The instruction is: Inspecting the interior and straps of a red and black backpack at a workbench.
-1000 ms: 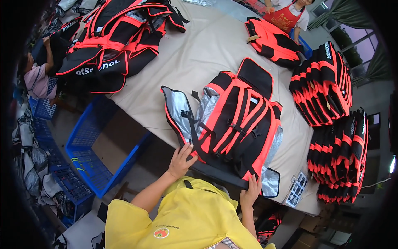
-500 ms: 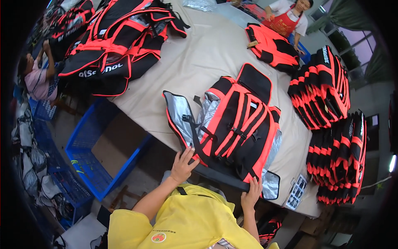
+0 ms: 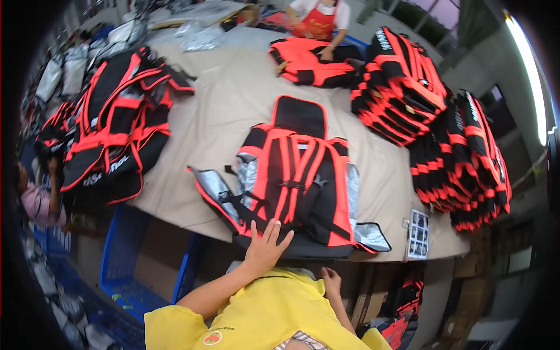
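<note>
Backpack under left hand, grip wide, right hand, grip unclear, stacked bags right, blue crate left

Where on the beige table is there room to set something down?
Bare beige cloth: widest between the black-and-coral strapped backpack and the black-and-coral bags at left; narrower between that backpack and the stacked black-and-coral bags, which crowd the right.

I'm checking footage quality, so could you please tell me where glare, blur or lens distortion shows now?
In the head view, the light tube at upper right glares white and looks bowed; in that same head view, the left silver flap has a sheen, the left bag looks slightly soft, and the corners are black.
</note>
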Demonstrator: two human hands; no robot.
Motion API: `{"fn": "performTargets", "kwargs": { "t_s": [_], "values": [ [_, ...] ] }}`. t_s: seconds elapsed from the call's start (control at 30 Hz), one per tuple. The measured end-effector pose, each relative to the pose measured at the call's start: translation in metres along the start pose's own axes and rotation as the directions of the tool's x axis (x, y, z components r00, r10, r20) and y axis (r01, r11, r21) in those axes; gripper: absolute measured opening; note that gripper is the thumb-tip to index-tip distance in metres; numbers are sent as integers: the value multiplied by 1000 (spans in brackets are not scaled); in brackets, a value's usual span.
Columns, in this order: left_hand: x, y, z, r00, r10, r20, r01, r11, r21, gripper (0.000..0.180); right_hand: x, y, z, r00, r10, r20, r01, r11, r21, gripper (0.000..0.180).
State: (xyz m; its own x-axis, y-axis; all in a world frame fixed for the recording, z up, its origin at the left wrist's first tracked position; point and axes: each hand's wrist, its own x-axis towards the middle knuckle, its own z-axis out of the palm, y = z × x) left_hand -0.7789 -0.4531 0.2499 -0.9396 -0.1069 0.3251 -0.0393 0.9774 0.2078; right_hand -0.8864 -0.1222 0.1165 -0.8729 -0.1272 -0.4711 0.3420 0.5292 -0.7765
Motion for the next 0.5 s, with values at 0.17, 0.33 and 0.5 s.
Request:
{"fn": "performTargets", "kwargs": {
  "t_s": [0.17,0.33,0.5],
  "values": [
    [33,9,24,981,120,152,-133,988,84,44,30,-9,56,850,273,450,-474,770,428,47],
    [65,3,-35,991,110,79,-105,992,-64,30,18,-23,61,686,103,720,-642,551,533,63],
    [75,8,-73,985,164,48,-163,986,-39,26,-3,-46,53,467,-92,879,-784,416,460,86]
  ]
}}
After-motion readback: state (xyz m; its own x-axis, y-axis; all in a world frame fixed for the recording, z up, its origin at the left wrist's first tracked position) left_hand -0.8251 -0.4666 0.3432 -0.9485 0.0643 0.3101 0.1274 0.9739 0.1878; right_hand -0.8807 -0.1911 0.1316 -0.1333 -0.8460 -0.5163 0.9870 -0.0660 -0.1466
